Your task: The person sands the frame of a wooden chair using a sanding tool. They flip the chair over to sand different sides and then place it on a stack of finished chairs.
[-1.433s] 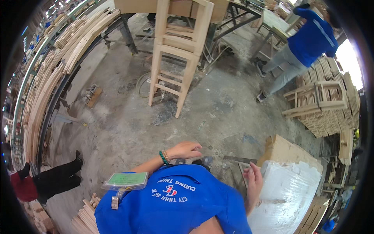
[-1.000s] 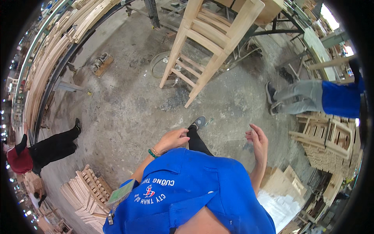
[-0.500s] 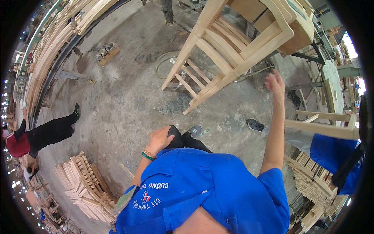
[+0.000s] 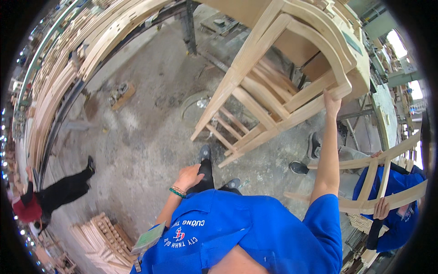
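My right hand (image 4: pixel 332 104) is closed on the lower right end of the curved top rail of a pale wooden chair frame (image 4: pixel 273 125), with the fingertips hidden behind the wood. The frame has long side posts, crosspieces and thin rungs toward its feet, and it leans over the floor in front of me. A second curved frame (image 4: pixel 340 34) sits close behind it. My left hand (image 4: pixel 188 178), a green beaded bracelet at its wrist, hangs by my thigh. It appears to hold nothing; the thumb stands apart, and most of the fingers are turned out of sight.
At right, a co-worker in blue (image 4: pixel 397 205) holds another curved wooden frame (image 4: pixel 365 182). A person in dark red (image 4: pixel 27 208) stands far left beside long stacked timber (image 4: pixel 54 100). Wooden parts are piled (image 4: pixel 100 242) at lower left. A small box (image 4: pixel 123 96) lies on the floor.
My right hand has gone from free air to gripping the chair frame's rail. I have stepped closer to the frame. The co-worker with another frame has come into view at right.
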Action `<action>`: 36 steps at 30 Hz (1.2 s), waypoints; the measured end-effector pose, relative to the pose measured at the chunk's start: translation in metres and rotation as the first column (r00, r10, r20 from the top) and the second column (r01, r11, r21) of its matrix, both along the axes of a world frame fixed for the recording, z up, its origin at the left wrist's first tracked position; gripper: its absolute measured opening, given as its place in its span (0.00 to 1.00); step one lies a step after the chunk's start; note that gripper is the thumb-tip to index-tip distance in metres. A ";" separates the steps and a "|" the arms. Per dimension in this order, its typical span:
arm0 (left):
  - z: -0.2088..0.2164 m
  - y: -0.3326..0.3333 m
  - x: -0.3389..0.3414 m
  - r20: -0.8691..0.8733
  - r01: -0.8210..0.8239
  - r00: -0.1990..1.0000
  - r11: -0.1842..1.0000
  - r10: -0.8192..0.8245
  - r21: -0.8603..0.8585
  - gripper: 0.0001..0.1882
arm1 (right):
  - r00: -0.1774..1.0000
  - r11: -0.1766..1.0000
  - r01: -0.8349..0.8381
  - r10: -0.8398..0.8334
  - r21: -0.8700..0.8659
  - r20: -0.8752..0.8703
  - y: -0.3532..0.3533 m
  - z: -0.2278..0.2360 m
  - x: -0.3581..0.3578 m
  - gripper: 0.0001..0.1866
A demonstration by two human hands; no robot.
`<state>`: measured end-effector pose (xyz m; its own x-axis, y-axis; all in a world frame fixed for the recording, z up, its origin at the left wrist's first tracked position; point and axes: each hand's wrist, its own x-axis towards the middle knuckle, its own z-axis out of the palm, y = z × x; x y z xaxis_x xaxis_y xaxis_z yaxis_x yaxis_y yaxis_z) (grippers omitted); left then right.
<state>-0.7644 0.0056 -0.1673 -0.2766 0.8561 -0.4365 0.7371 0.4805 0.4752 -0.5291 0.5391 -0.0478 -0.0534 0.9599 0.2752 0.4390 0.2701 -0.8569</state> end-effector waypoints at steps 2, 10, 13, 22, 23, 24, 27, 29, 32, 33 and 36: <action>-0.001 0.024 -0.037 0.002 0.044 0.999 0.995 -0.044 -0.092 0.26 | 0.983 1.000 0.019 -0.016 0.019 -0.183 0.006 -0.002 -0.002 0.33; -0.006 0.128 -0.154 -0.084 0.231 0.972 0.959 -0.220 0.162 0.24 | 0.901 0.997 0.070 -0.078 -0.034 -0.427 -0.011 -0.002 -0.018 0.30; 0.006 0.194 -0.173 -0.047 0.204 0.979 0.926 -0.200 0.318 0.26 | 0.874 0.993 0.116 -0.104 -0.004 -0.475 -0.045 0.006 -0.002 0.28; 0.079 0.289 -0.177 0.778 -0.392 0.623 0.828 -0.083 0.401 0.37 | 0.896 0.969 0.235 -0.244 -0.071 -0.370 -0.232 0.075 -0.037 0.30; 0.089 0.288 -0.152 0.739 -0.319 0.642 0.806 -0.204 0.499 0.36 | 0.864 0.968 0.231 -0.252 -0.101 -0.436 -0.257 0.080 -0.031 0.31; 0.107 0.278 -0.127 0.693 -0.249 0.644 0.768 -0.324 0.590 0.35 | 0.878 0.955 0.289 -0.292 -0.066 -0.380 -0.283 0.080 -0.023 0.32; 0.110 0.234 -0.157 0.657 -0.164 0.691 0.820 -0.301 0.548 0.32 | 0.893 0.966 0.248 -0.259 -0.077 -0.367 -0.335 0.097 -0.023 0.31; 0.110 0.213 -0.153 0.618 -0.161 0.739 0.820 -0.270 0.550 0.30 | 0.914 0.956 0.294 -0.281 0.000 -0.292 -0.374 0.099 -0.012 0.30; 0.133 0.174 -0.134 0.553 -0.084 0.770 0.809 -0.318 0.582 0.27 | 0.848 0.912 0.409 -0.373 0.016 -0.377 -0.436 0.112 0.008 0.27; 0.134 0.163 -0.127 0.533 -0.046 0.765 0.796 -0.361 0.604 0.27 | 0.816 0.896 0.444 -0.401 0.006 -0.416 -0.455 0.113 0.016 0.27; 0.149 0.126 -0.092 0.509 0.125 0.653 0.743 -0.561 0.658 0.28 | 0.685 0.836 0.549 -0.440 0.014 -0.581 -0.512 0.099 0.053 0.26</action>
<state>-0.8563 0.1317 -0.0180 0.2527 0.9506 0.1802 0.1859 -0.2304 0.9552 -0.4759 0.0270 0.0508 0.6224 0.7351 0.2688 0.0383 0.3145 -0.9485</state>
